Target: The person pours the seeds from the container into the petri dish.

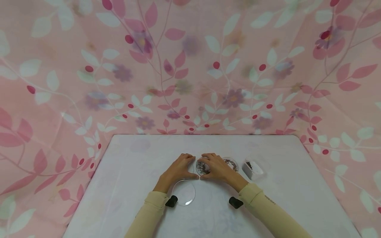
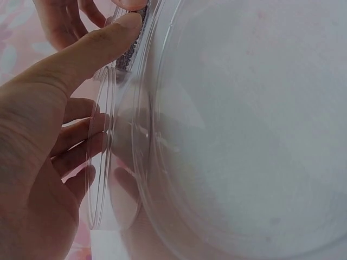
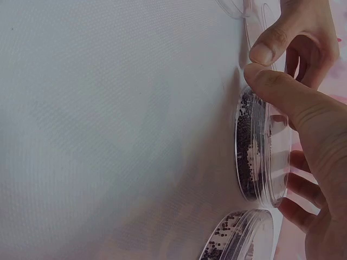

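Observation:
My left hand [image 1: 180, 169] curls round a clear petri dish [image 2: 100, 179], its fingers along the far rim. The thumb reaches past this dish toward my right thumb, and the two thumb tips nearly meet. My right hand [image 1: 218, 168] holds a second petri dish [image 3: 252, 146] with small dark beads inside, thumb at the near edge and fingertips at the rim. Both dishes sit side by side on the white table, partly hidden by the hands in the head view. Another clear round dish [image 1: 184, 192] lies close to my left wrist.
A third dish with dark beads [image 1: 231, 163] stands just right of my right hand. Beyond it is a tilted clear box [image 1: 252, 169] with something dark inside. The white-covered table [image 1: 143, 152] meets a pink floral cloth [image 1: 190, 82] at the back.

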The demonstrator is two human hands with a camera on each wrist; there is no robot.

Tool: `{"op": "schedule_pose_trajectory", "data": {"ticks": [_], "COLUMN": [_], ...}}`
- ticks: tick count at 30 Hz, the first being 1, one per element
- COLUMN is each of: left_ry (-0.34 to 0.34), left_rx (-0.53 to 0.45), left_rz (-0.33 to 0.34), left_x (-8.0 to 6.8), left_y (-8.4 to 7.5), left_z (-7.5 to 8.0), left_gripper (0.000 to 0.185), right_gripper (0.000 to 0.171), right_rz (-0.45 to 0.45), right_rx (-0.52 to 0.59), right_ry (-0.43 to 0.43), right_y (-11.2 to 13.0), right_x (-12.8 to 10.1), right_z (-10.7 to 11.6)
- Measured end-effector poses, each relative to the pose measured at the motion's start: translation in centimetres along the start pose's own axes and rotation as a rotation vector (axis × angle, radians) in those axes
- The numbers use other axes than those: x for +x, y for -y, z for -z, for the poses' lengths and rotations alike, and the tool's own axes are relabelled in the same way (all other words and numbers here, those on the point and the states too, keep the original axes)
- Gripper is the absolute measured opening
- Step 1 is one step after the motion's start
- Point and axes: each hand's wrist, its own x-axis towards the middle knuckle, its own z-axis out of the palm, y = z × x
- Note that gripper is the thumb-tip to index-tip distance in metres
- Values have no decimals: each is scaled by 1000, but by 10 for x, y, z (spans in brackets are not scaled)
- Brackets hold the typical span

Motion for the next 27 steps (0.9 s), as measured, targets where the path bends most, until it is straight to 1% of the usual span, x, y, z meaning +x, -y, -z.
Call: {"op": "schedule_pose_trajectory", "data": {"ticks": [4, 8, 10, 12, 17, 22, 27], "left_ry": [0, -10, -19, -21, -21, -46, -64], "left_rx": [7, 9, 1, -11, -45, -59, -99], "left_rz": [-1, -10, -21, -17, 16, 1, 12], "left_x": [1, 2, 1, 0, -9, -20, -30], "left_y": [-1, -1, 0, 1, 12, 26, 31], "left_z": [0, 2, 3, 5, 11, 14, 16], "left_gripper": [90, 91, 92, 94, 98, 103, 104], "right_gripper": [71, 71, 71, 71, 69, 68, 68], "right_rz": [-12, -9, -8, -6, -24, -47, -45], "right_rx": [0, -6, 0, 12, 33, 41, 38], "right_ry": [6, -7, -11, -14, 18, 35, 29], "right_y": [-1, -1, -1, -1, 0, 2, 2], "right_x": [-1, -1, -1, -1, -1, -2, -4], "right_z": [0, 1, 1, 1, -1, 0, 2]}}
